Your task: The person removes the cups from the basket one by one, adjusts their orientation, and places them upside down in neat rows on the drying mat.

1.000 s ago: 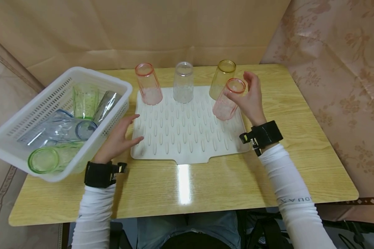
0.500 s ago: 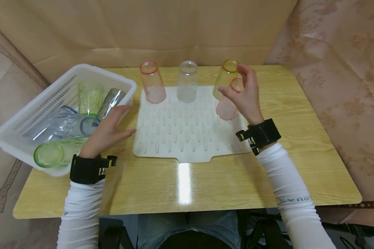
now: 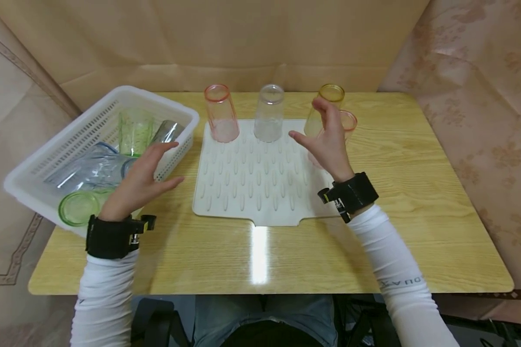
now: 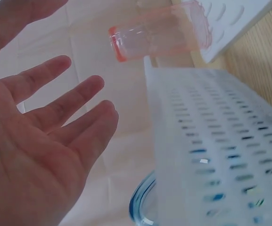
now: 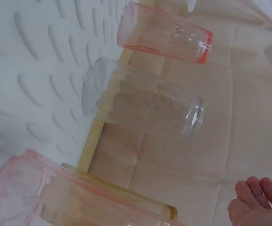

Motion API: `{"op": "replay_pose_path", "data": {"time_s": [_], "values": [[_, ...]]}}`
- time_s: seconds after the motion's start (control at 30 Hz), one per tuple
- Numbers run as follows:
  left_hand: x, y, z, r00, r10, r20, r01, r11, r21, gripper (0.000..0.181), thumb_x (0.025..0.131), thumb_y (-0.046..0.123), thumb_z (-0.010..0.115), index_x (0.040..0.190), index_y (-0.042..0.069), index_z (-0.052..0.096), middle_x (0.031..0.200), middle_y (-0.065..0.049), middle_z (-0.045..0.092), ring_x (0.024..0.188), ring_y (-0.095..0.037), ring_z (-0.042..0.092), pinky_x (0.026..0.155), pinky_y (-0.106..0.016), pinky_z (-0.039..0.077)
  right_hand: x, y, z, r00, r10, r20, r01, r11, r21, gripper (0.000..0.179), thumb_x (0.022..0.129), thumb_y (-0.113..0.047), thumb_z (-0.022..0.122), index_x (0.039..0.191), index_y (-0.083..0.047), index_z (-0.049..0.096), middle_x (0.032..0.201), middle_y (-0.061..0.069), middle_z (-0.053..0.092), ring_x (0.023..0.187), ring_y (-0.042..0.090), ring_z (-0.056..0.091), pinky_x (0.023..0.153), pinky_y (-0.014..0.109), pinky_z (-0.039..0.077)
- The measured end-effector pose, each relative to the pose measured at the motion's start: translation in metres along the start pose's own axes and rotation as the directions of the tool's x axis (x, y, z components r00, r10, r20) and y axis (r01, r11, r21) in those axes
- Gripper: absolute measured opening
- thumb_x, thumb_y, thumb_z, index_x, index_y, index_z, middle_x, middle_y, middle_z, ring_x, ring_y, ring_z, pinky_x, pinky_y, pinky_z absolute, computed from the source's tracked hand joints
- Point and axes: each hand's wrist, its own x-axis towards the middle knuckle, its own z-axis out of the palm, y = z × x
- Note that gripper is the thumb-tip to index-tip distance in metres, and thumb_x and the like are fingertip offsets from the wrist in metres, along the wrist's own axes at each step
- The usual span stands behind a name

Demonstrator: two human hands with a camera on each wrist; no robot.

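a beige sheet hangs behind the wood-grained table. on the white mat stand a pink glass, a clear glass and a yellow glass, with a second pink glass partly hidden by the right hand, its thumb and fingers parted around nothing. the left hand, likewise spread, is near the white basket of glasses.

The head view is evenly bright. A streak of white glare marks the wood-grain table between and nearer than the left hand and right hand, with faint shadows inward of both wrists. Both wrist views look dimmer and softer.
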Motion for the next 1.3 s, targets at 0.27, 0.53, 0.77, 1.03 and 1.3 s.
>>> {"op": "replay_pose_path", "data": {"time_s": [0.27, 0.53, 0.77, 1.03, 1.3], "values": [[-0.009, 0.003, -0.014, 1.0, -0.009, -0.006, 0.009, 0.999, 0.034, 0.073, 0.073, 0.0, 0.08, 0.136, -0.005, 0.043, 0.129, -0.029, 0.047, 0.113, -0.042, 0.045, 0.085, -0.057, 0.039, -0.003, 0.035, 0.009, 1.0, -0.003, 0.019, 0.003, 0.999, -0.04, 0.077, 0.073, 0.006, 0.081, 0.135, 0.013, 0.036, 0.135, 0.026, 0.041, 0.131, 0.031, 0.039, 0.109, 0.025, 0.027], [-0.021, 0.007, -0.031, 0.995, -0.097, 0.006, 0.096, 0.99, 0.103, 0.074, 0.074, 0.0, 0.081, 0.137, -0.004, 0.042, 0.134, -0.03, 0.043, 0.124, -0.047, 0.037, 0.097, -0.065, 0.031, -0.008, 0.053, 0.014, 0.999, 0.007, 0.042, -0.003, 0.996, -0.085, 0.078, 0.074, -0.008, 0.084, 0.137, 0.006, 0.04, 0.135, 0.019, 0.044, 0.131, 0.022, 0.04, 0.11, 0.029, 0.028], [-0.034, 0.004, -0.041, 0.993, -0.116, -0.014, 0.117, 0.981, 0.153, 0.075, 0.071, -0.001, 0.081, 0.136, -0.005, 0.043, 0.132, -0.032, 0.043, 0.128, -0.051, 0.032, 0.102, -0.066, 0.024, -0.013, 0.058, 0.02, 0.997, 0.057, 0.058, -0.051, 0.994, -0.098, 0.079, 0.075, -0.01, 0.084, 0.138, 0.002, 0.038, 0.137, 0.017, 0.042, 0.131, 0.021, 0.039, 0.11, 0.033, 0.028], [-0.05, -0.002, -0.055, 0.994, -0.107, -0.022, 0.109, 0.98, 0.168, 0.072, 0.07, -0.006, 0.08, 0.133, -0.007, 0.045, 0.127, -0.029, 0.047, 0.117, -0.048, 0.039, 0.094, -0.065, 0.032, -0.017, 0.062, 0.018, 0.996, 0.079, 0.034, -0.078, 0.996, -0.051, 0.079, 0.074, -0.004, 0.084, 0.137, 0.005, 0.038, 0.137, 0.019, 0.041, 0.132, 0.024, 0.038, 0.109, 0.026, 0.028], [-0.078, -0.011, -0.065, 0.983, -0.17, -0.065, 0.18, 0.958, 0.221, 0.068, 0.07, -0.009, 0.078, 0.13, -0.01, 0.046, 0.121, -0.034, 0.048, 0.112, -0.051, 0.041, 0.09, -0.066, 0.032, -0.021, 0.066, 0.022, 0.997, 0.072, 0.037, -0.072, 0.997, -0.023, 0.08, 0.073, -0.003, 0.084, 0.137, 0.007, 0.038, 0.137, 0.021, 0.041, 0.132, 0.029, 0.038, 0.111, 0.035, 0.028]]}}
